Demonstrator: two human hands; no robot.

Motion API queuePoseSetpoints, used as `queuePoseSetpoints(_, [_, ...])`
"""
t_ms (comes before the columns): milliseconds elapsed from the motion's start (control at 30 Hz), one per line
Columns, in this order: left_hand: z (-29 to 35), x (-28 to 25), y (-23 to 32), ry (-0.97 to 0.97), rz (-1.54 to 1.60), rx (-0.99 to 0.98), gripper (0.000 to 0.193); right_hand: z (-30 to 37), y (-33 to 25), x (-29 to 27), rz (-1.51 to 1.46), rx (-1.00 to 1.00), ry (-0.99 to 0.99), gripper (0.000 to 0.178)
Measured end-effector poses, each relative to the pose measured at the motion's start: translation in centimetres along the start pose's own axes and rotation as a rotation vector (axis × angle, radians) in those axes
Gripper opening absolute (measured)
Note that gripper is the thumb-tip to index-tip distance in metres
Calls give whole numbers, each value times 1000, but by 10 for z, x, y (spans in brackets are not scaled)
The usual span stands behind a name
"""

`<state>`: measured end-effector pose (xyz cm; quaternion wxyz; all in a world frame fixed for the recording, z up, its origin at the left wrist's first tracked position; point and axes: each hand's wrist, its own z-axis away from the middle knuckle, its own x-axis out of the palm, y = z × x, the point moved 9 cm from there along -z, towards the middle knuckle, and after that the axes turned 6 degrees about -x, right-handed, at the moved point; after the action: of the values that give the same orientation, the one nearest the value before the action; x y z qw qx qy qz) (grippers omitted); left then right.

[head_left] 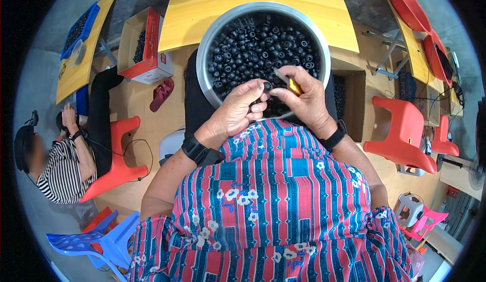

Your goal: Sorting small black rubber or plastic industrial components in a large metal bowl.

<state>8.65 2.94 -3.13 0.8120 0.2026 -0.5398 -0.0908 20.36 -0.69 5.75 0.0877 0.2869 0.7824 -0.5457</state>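
A wide metal basin (pixel 203 64) full of small black round parts (pixel 263 44), several with ring-shaped openings, sits over my lap against the table. My left hand (pixel 238 107) is closed at its near rim, pinching one small black round part (pixel 267 86) between thumb and fingertips. Just to the right, my right hand (pixel 306 95) is closed round a small yellow-handled tool (pixel 294 86); its working end is too small to make out. The right thumb tip lies close beside the held part. Both hands are over the basin's near side.
A yellow table (pixel 187 14) stands ahead. At left are a box (pixel 152 44) of black parts, a maroon slipper (pixel 162 95) and a seated person (pixel 71 165) at another table. Red stools (pixel 402 133) stand at right, below red basins (pixel 410 6). A blue chair (pixel 109 241) is behind left.
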Motion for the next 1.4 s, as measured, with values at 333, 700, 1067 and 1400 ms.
queuePoseSetpoints(333, [3,2,7,19,-49,83,17,5,-1,15,108,-109,-201,24])
queuePoseSetpoints(700, [5,10,7,-60,-38,76,18,4,-4,13,147,-103,-180,23])
queuePoseSetpoints(1067, [6,12,6,-48,-36,88,17,4,-3,14,165,-94,-177,22])
queuePoseSetpoints(1400, [3,11,5,-69,-60,91,19,5,30,-4,166,176,20,21])
